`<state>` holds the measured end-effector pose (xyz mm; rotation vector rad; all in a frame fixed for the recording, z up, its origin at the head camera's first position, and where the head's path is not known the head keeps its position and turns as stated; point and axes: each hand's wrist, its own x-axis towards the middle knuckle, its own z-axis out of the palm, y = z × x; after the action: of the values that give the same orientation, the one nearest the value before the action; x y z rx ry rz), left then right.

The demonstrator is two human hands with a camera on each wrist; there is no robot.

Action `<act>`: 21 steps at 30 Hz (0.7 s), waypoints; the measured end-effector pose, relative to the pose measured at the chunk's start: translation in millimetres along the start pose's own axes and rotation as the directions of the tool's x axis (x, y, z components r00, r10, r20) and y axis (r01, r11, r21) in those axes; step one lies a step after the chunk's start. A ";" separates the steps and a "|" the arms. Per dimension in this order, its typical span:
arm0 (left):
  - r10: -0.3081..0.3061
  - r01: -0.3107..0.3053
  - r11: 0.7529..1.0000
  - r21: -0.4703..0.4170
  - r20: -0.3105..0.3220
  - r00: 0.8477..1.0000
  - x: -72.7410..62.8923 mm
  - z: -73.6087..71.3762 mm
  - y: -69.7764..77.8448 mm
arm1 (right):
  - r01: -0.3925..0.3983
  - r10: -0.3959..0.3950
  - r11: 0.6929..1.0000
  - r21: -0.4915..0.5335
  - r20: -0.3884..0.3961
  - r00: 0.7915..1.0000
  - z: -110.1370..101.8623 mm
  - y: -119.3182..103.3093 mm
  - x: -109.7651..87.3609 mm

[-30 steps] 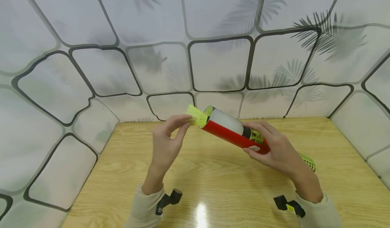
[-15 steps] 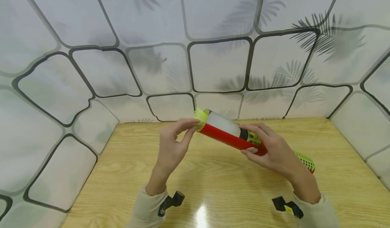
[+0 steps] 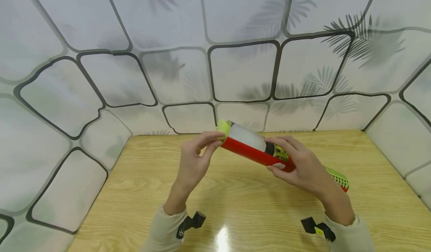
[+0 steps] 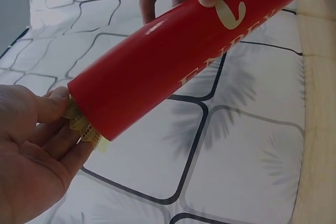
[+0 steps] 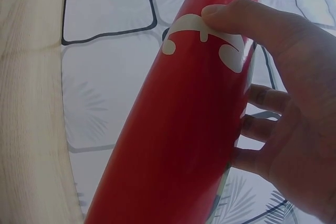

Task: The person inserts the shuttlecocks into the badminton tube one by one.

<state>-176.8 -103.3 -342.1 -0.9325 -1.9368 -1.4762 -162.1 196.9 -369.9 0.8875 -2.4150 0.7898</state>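
Observation:
In the head view my right hand (image 3: 304, 164) grips a red and white shuttlecock tube (image 3: 247, 150) near its lower right end, with the thumb below and the fingers over the top. The tube is tilted, its mouth up and to the left. A yellow-green shuttlecock (image 3: 222, 127) sits mostly inside that mouth, with only the skirt's edge sticking out. Thumb and fingertips of my left hand (image 3: 193, 160) pinch this edge. In the left wrist view the skirt (image 4: 84, 127) shows between the fingers and the red rim. The shuttlecock's head is hidden inside the tube.
A second cylinder with a yellow-green grid pattern (image 3: 338, 179) lies on the wooden table (image 3: 151, 177) behind my right wrist, partly hidden by it. Patterned fabric walls (image 3: 244, 72) rise at the table's back and sides.
My left hand has moved right, and the shuttlecock has slid deeper into the tube's mouth. The tube has shifted slightly left and down in my right hand.

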 end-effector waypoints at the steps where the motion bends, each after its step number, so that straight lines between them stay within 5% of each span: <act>1: -0.004 0.004 1.000 -0.002 0.003 1.000 -0.1 0.0 -0.2 | 0.006 -0.006 1.000 0.000 -0.004 1.000 0.2 -0.1 0.2; 12: -0.019 0.028 0.994 -0.110 0.077 0.997 -1.2 -1.4 -6.3 | 0.016 -0.016 1.000 -0.019 -0.014 1.000 0.1 -2.6 1.5; 21: -0.024 0.043 0.992 -0.115 0.159 0.987 -1.4 -2.4 -10.4 | 0.008 -0.008 1.000 -0.016 0.000 1.000 -0.3 -1.9 1.3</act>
<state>-184.1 -107.6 -348.8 -1.1041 -2.0024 -1.5939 -161.6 195.3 -368.3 0.8908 -2.4129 0.7666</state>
